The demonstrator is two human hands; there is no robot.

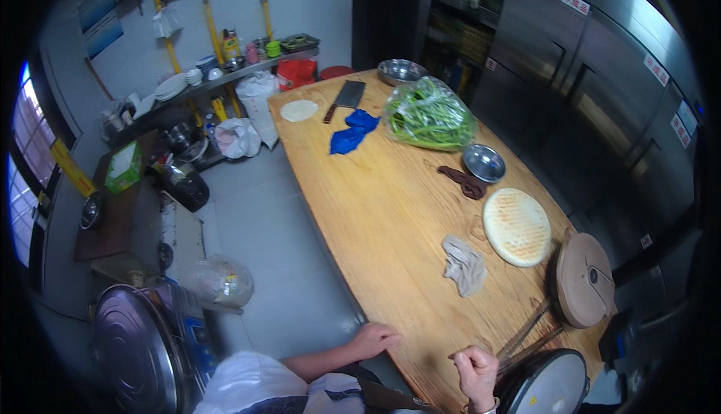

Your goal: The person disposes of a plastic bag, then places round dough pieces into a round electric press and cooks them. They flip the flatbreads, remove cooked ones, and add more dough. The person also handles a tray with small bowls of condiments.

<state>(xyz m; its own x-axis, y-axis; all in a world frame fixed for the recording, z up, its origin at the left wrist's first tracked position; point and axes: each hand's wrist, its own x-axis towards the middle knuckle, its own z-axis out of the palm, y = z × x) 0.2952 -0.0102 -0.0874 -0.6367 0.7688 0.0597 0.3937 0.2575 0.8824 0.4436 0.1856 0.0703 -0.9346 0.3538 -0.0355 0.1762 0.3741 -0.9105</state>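
My left hand [374, 341] is at the near left edge of the wooden table [360, 205], its fingers pointing over the top; I see nothing in it. Farther right, my right hand [476, 370] is curled into a loose fist above the tabletop, with no object showing. Beside it stands a round dark-rimmed appliance with a pale top [549, 388], perhaps an electric griddle. Long thin brown sticks [525, 329] lie just past that hand. A crumpled grey cloth [465, 266] lies ahead, and a large round flatbread [517, 227] with browned marks is to its right.
A round brown lid [584, 280] stands at the right edge. Farther off are metal bowls [484, 162], a dark cloth [463, 182], bagged green vegetables [431, 115], blue plastic [354, 132], a cleaver [348, 96] and a thin dough round [299, 111]. Steel refrigerators [563, 87] line the right.
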